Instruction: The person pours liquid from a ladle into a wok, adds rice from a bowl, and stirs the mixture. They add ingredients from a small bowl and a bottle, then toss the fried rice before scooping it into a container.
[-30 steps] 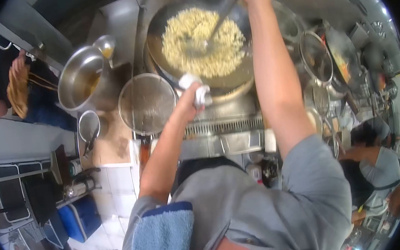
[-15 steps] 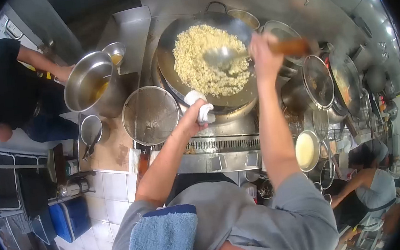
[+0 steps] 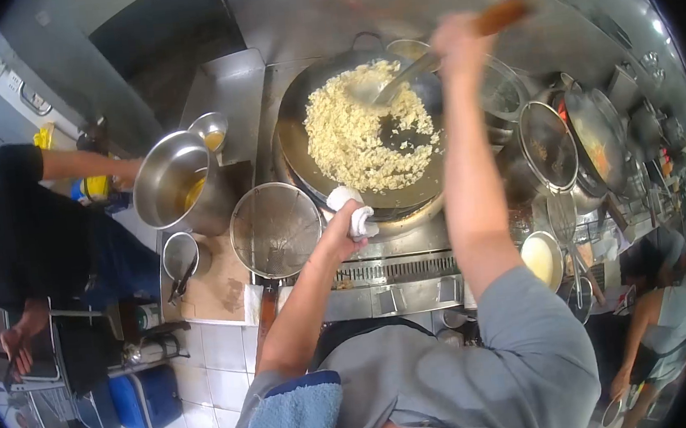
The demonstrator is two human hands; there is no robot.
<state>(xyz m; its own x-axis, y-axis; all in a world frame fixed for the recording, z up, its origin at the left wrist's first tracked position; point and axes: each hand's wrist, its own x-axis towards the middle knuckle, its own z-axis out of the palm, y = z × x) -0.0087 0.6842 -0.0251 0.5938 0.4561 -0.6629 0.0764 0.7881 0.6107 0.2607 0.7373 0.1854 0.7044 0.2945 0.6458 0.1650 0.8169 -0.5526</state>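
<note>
A large dark wok [image 3: 293, 140] sits on the burner, holding a broad heap of pale yellow, crumbly food like fried rice or egg [image 3: 344, 135]. My left hand [image 3: 342, 237] is closed round a folded white cloth [image 3: 360, 222] at the wok's near rim; whatever lies under the cloth is hidden. Above the wok's far right side, my right hand [image 3: 459, 42] grips a ladle [image 3: 406, 77] by its wooden handle, somewhat blurred. The ladle's bowl rests in the far part of the food. Dark wok metal shows through a gap right of the middle.
Left of the wok stand a wire strainer [image 3: 276, 229], a deep steel pot [image 3: 151, 191] with yellow liquid, and a small steel pot [image 3: 179, 256]. At right are another strainer [image 3: 549, 144] and a pan of pale liquid [image 3: 539, 259]. Co-workers stand at left [image 3: 27, 232] and right [image 3: 659, 324].
My right hand and the ladle have moved toward the wok's far side. A bare gap has opened in the food. The whole view has shifted slightly; my left hand keeps its hold.
</note>
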